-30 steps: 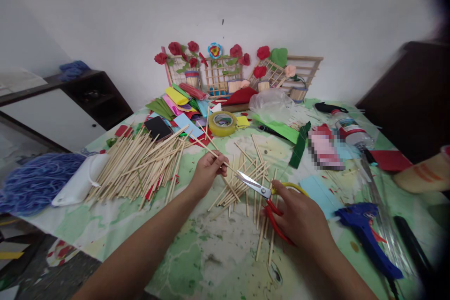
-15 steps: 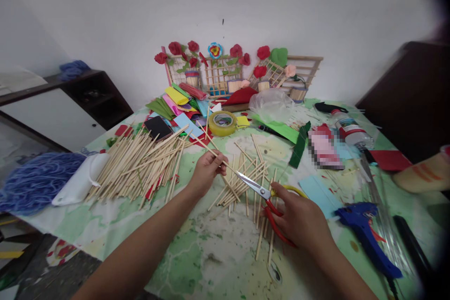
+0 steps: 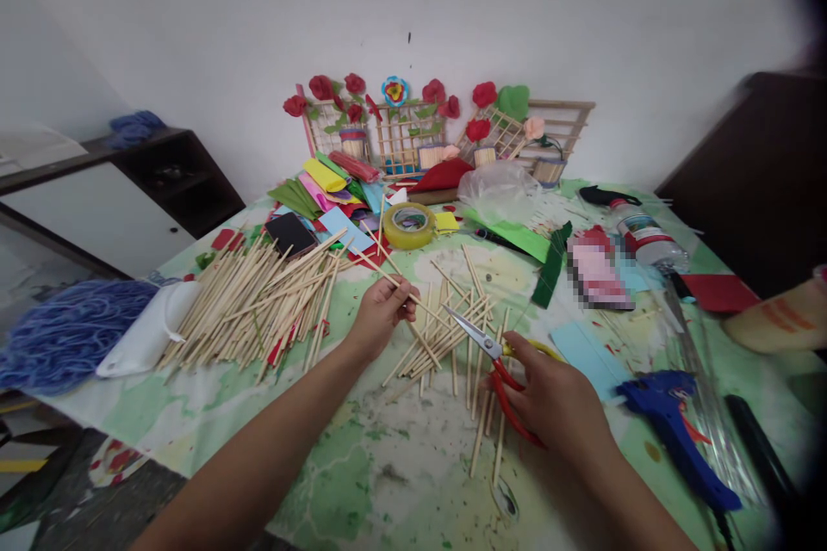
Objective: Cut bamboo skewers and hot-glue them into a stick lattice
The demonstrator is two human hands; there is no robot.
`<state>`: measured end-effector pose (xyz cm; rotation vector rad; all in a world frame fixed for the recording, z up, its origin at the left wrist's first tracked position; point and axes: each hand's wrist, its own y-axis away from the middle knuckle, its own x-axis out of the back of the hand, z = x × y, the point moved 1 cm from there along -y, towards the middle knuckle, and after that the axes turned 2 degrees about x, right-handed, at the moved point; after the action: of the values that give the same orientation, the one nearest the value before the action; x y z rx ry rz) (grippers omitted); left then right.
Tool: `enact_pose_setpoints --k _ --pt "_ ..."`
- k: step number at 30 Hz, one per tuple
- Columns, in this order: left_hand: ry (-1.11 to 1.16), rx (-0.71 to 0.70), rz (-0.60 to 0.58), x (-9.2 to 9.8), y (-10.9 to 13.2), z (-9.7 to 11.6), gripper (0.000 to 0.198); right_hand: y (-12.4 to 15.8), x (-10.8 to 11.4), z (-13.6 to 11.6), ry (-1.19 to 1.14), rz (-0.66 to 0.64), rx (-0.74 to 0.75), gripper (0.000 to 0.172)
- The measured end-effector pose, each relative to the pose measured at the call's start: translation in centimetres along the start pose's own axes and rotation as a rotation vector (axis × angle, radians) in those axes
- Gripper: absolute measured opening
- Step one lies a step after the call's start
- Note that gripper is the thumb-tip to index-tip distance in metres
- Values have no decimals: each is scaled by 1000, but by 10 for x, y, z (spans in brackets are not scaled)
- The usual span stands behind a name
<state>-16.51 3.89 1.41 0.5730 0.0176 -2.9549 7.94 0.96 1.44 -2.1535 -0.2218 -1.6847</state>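
Note:
My left hand point(image 3: 381, 315) pinches a thin wooden stick point(image 3: 388, 277) that slants up to the left over the table. My right hand point(image 3: 556, 400) grips the red and yellow handles of a pair of scissors point(image 3: 486, 348). The metal blades are slightly apart, and their tips reach the stick just right of my left fingers. Below the blades lies a loose scatter of short cut sticks point(image 3: 452, 336).
A big heap of long sticks point(image 3: 258, 301) lies left. Behind are coloured foam sheets point(image 3: 323, 185), a tape roll point(image 3: 409, 225), a plastic bag point(image 3: 496, 189) and flower lattices point(image 3: 413, 133). A blue glue gun point(image 3: 672, 435) and bottle point(image 3: 646, 239) sit right; blue yarn point(image 3: 65, 336) far left.
The scissors and my right hand have shifted slightly right and lower. The blades sit nearly closed at the stick. My left hand holds still.

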Motion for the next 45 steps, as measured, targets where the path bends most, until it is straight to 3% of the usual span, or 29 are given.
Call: enact_pose_setpoints --k 4,12,45 --pt "23 2 -2 0 -1 0 24 -1 1 4 4 14 -24 53" --pt "33 -30 21 2 -2 1 24 -2 6 3 63 36 94 55" --pt "-97 4 -66 -6 6 -6 22 -2 -2 3 -8 -11 96 56"
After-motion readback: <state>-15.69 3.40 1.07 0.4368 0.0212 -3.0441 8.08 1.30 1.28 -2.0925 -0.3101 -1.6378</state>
